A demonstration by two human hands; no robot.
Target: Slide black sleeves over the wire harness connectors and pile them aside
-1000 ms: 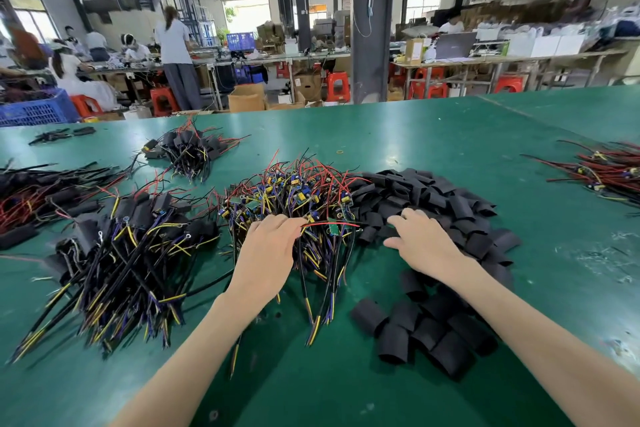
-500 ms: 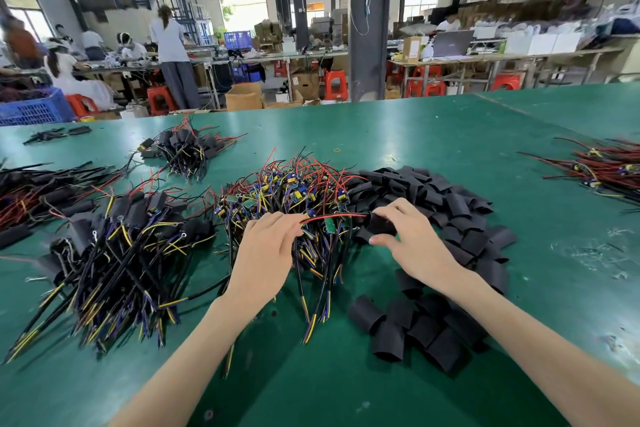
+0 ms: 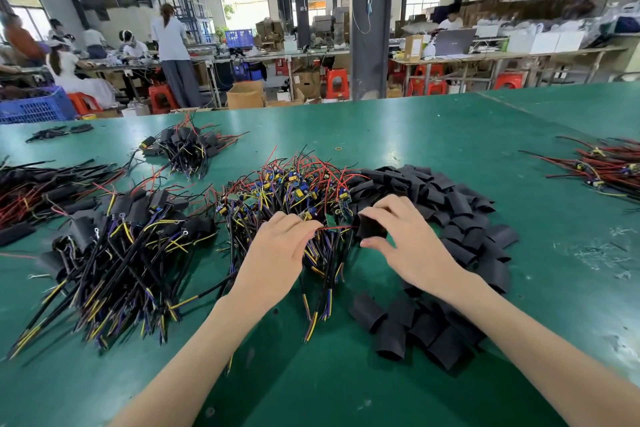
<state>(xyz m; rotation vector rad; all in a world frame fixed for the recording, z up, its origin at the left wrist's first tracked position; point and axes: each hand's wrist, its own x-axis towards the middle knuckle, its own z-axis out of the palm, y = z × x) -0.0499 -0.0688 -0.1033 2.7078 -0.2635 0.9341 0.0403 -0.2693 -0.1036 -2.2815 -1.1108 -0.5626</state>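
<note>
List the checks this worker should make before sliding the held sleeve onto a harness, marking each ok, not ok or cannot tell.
1. One sleeve picked: the right hand pinches a single black sleeve. Ok.
2. Harness held: the left hand pinches a red wire that runs toward the sleeve. Ok.
3. Sleeve mouth open and facing the connector: cannot tell.
4. Harness free of the unsleeved pile: its wires lie in the tangle. Not ok.
5. Sleeved pile lies beside the left arm for dropping off. Ok.
</note>
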